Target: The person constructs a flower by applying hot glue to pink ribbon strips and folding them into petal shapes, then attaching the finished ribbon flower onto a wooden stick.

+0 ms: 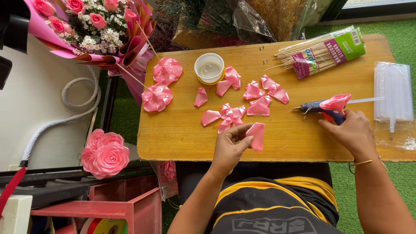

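We are sitting at a bare wooden board (182, 134) lying over green artificial turf (403, 30). At far left, a bouquet of pink roses (93, 26) in glossy pink wrap is leaning in, and below it three finished satin roses (105, 152) are resting beside a pink plastic crate (130, 208). On the board, two ribbon rosettes on thin sticks (162, 84) are lying left of a small round white tub (209, 67), with folded satin petals (242, 104) scattered in the middle. Our left hand (229, 149) is pinching one folded pink ribbon petal (257, 135) between thumb and fingertips, at the near edge. Farther right, our right hand (353, 132) is closing its fingers around a blue glue gun (323, 108) topped with a pink petal. Beyond are lying a packet of bamboo skewers (323, 52) and a clear bag of glue sticks (393, 91).
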